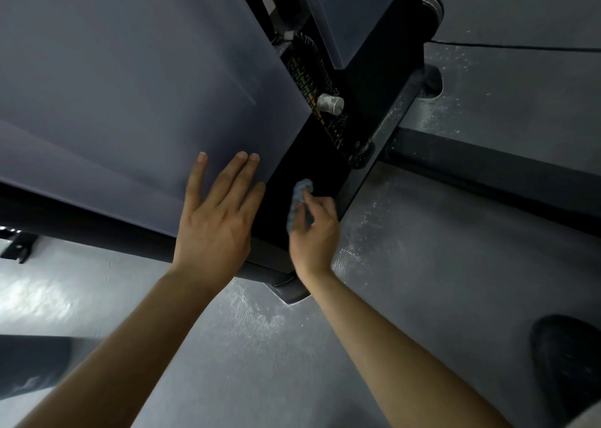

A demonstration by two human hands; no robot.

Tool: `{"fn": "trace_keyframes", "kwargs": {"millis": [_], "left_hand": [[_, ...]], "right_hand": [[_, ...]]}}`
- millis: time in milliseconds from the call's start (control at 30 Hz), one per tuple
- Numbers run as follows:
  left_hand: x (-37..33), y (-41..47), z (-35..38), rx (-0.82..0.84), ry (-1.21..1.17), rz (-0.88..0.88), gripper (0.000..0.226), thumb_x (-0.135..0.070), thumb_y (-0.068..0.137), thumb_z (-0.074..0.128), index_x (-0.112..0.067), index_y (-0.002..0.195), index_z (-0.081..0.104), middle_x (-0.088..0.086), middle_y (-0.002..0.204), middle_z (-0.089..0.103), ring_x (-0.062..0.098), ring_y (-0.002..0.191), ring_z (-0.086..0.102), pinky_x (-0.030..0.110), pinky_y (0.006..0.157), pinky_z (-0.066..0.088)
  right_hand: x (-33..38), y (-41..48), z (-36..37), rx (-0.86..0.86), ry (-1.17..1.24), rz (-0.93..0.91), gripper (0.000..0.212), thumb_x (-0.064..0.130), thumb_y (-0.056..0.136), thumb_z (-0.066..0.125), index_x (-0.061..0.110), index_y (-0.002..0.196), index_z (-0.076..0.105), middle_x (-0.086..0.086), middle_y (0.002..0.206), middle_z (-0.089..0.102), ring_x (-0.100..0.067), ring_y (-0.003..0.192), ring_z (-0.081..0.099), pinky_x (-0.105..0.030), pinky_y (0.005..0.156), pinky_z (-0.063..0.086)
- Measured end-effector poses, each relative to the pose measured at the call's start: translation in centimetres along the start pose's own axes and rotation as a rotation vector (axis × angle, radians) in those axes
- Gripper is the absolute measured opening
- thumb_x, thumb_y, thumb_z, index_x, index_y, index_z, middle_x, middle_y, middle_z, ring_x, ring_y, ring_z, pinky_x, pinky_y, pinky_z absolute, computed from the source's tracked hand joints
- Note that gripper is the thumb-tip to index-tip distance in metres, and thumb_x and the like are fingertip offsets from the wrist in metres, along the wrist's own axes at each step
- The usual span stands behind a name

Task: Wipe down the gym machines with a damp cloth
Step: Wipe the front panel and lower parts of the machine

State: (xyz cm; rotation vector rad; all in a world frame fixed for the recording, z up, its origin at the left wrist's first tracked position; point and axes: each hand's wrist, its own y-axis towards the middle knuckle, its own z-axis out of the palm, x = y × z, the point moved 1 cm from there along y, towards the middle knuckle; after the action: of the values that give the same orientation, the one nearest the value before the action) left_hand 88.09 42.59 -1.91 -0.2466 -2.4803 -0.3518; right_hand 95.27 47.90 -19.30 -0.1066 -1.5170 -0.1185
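Head view, down along a machine (130,86) to a grey floor (455,281).

Left hand (214,219) flat on the machine's grey panel, near its lower right corner. Fingers straight: 1 spread off to the left, 2 close together in the middle, the rightmost lying along the panel's edge.

Right hand (313,232) just right of it, fingers curled round a bunched blue cloth (297,200), 1 finger laid over the top of the fabric. Cloth low on the black face (312,157) beside the panel and seemingly pressed to it; contact itself hard to make out. Cloth close to the left hand's rightmost finger, not touching it.

Higher up the black face, a silver knob (330,103) sticking out from a strip of green and yellow labels (305,79), with a black coiled cord (312,50) above.

Right of the machine, a dark beam (487,164) lying along the floor and a thin black cable (520,47) crossing further back. White scuffs on the floor around the machine's base. Black shoe (569,369) at the lower right.
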Motion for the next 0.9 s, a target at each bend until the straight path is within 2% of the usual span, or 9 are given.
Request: {"fn": "trace_keyframes", "kwargs": {"millis": [133,233,300,367,467,600,733,767,900], "left_hand": [[0.2,-0.5,0.2,-0.022,0.005,-0.033,0.041,-0.008,0.099,0.064,-0.006,0.14,0.066,0.015,0.168,0.041,0.03,0.16,0.033,0.065,0.13,0.004],[0.4,-1.0,0.4,-0.03,0.022,-0.025,0.038,-0.014,0.104,0.06,-0.007,0.141,0.066,0.013,0.17,0.038,0.028,0.16,0.032,0.063,0.131,0.006],[0.5,-1.0,0.5,-0.032,0.04,-0.014,0.038,-0.018,0.106,0.056,-0.008,0.141,0.065,0.012,0.171,0.037,0.027,0.16,0.032,0.061,0.131,0.008],[0.6,-1.0,0.6,-0.037,0.053,-0.009,0.039,-0.019,0.107,0.053,-0.008,0.143,0.064,0.012,0.171,0.036,0.027,0.16,0.032,0.059,0.132,0.009],[0.5,-0.8,0.6,-0.047,0.065,-0.001,0.039,-0.019,0.109,0.05,-0.009,0.143,0.063,0.013,0.171,0.037,0.028,0.16,0.033,0.056,0.133,0.008],[0.6,-0.8,0.5,-0.026,0.072,0.014,0.037,-0.018,0.109,0.049,-0.009,0.142,0.064,0.013,0.171,0.037,0.027,0.16,0.033,0.054,0.133,0.007],[0.8,-0.8,0.5,0.002,0.079,0.033,0.04,-0.021,0.106,0.054,-0.01,0.143,0.062,0.015,0.172,0.034,0.029,0.16,0.033,0.053,0.132,0.007],[0.8,-0.7,0.5,0.001,0.08,0.03,0.039,-0.021,0.105,0.056,-0.009,0.142,0.063,0.015,0.171,0.035,0.03,0.159,0.034,0.053,0.132,0.007],[0.5,-0.5,0.7,0.008,0.09,0.019,0.039,-0.022,0.105,0.058,-0.011,0.141,0.063,0.015,0.171,0.036,0.03,0.158,0.032,0.052,0.132,0.003]], "right_hand": [[-4.0,1.7,-0.9,0.011,-0.19,0.347,0.031,0.016,0.102,0.064,0.01,0.131,0.074,-0.014,0.118,0.066,-0.035,0.104,0.069,-0.041,0.083,0.054],[-2.8,1.6,-0.6,0.034,-0.201,0.394,0.031,0.016,0.105,0.059,0.006,0.132,0.072,-0.016,0.122,0.063,-0.037,0.106,0.067,-0.034,0.079,0.046],[-0.6,1.0,0.0,0.011,-0.15,0.31,0.03,0.016,0.103,0.06,0.006,0.128,0.073,-0.012,0.112,0.062,-0.034,0.097,0.067,-0.034,0.076,0.046],[2.1,-0.2,0.5,-0.007,-0.042,0.161,0.031,0.016,0.1,0.062,0.009,0.128,0.074,-0.004,0.104,0.06,-0.023,0.089,0.066,-0.033,0.078,0.052],[5.8,-1.5,1.1,0.019,0.099,-0.036,0.031,0.013,0.103,0.065,0.009,0.133,0.072,0.001,0.106,0.06,-0.013,0.093,0.064,-0.021,0.083,0.053],[5.0,-1.7,1.1,0.046,0.141,-0.16,0.031,0.012,0.105,0.064,0.01,0.135,0.072,0.001,0.111,0.061,-0.018,0.1,0.066,-0.025,0.087,0.055],[-1.2,-1.9,0.3,-0.026,-0.064,0.074,0.03,0.01,0.1,0.067,0.011,0.129,0.075,-0.001,0.109,0.064,-0.016,0.091,0.066,-0.012,0.075,0.044],[-2.7,-2.1,-0.2,-0.005,-0.12,0.147,0.03,0.011,0.1,0.068,0.011,0.129,0.075,-0.003,0.109,0.066,-0.019,0.092,0.067,-0.013,0.072,0.042],[-5.0,-1.2,-1.2,0.089,-0.213,0.328,0.03,0.017,0.102,0.065,0.01,0.129,0.075,-0.008,0.115,0.069,-0.03,0.101,0.071,-0.034,0.08,0.053]]}}
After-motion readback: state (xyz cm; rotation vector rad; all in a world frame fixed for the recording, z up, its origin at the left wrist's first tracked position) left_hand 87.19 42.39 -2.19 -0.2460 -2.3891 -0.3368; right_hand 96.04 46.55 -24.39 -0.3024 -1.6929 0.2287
